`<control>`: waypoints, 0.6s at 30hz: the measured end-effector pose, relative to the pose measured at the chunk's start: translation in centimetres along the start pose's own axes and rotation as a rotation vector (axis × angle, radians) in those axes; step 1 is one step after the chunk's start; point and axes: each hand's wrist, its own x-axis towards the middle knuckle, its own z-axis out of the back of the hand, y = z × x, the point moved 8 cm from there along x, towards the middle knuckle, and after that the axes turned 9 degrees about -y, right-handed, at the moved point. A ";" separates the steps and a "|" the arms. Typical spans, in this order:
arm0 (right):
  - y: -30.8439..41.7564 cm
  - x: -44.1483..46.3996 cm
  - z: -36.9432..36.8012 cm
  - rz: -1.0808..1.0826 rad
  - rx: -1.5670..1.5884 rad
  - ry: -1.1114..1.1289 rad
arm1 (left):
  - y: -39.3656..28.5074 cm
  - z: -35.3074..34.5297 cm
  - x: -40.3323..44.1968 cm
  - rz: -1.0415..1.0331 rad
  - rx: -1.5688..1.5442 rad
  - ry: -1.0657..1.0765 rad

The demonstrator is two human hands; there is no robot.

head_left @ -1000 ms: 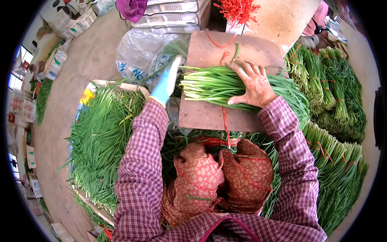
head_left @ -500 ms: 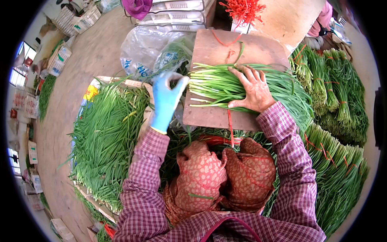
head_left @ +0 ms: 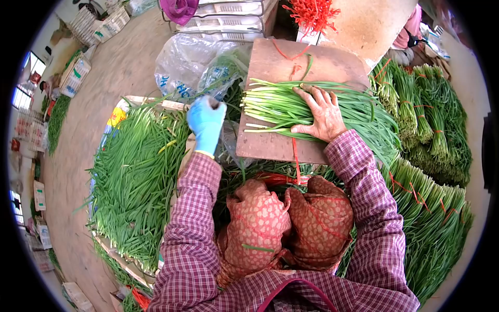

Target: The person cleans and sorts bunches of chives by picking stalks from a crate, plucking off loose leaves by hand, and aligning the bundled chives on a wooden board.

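A bunch of green garlic chives [head_left: 275,104] lies across a brown board [head_left: 270,148], pale stem ends to the left. My bare right hand [head_left: 323,113] rests flat on the bunch, its fingers spread. In a blue glove, my left hand [head_left: 207,122] is left of the board with fingers curled closed; whatever they may hold is hidden. A red tie [head_left: 296,161] runs under the bunch and hangs over the board's near edge.
A big heap of loose chives [head_left: 138,182] fills a container at left. Tied chive bundles [head_left: 429,119] are stacked at right. A clear plastic bag [head_left: 179,67] lies behind my left hand. Red ties [head_left: 312,14] sit at the back. A person's pink sleeve [head_left: 408,34] shows at top right.
My left hand has moved a little left, away from the stem ends, and its fingers have curled in from a loose ring. My right hand stays on the chives.
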 end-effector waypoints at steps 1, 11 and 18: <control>0.0 0.2 0.1 0.004 -0.001 -0.003 | 0.8 0.9 0.1 0.011 0.079 -0.035; -0.7 1.1 0.4 -0.155 -0.021 0.013 | -9.7 4.4 -6.0 -0.515 -0.550 -0.090; -1.4 -0.2 -0.7 -0.180 -0.092 -0.128 | -9.6 -0.4 -7.3 -0.463 -0.331 -0.058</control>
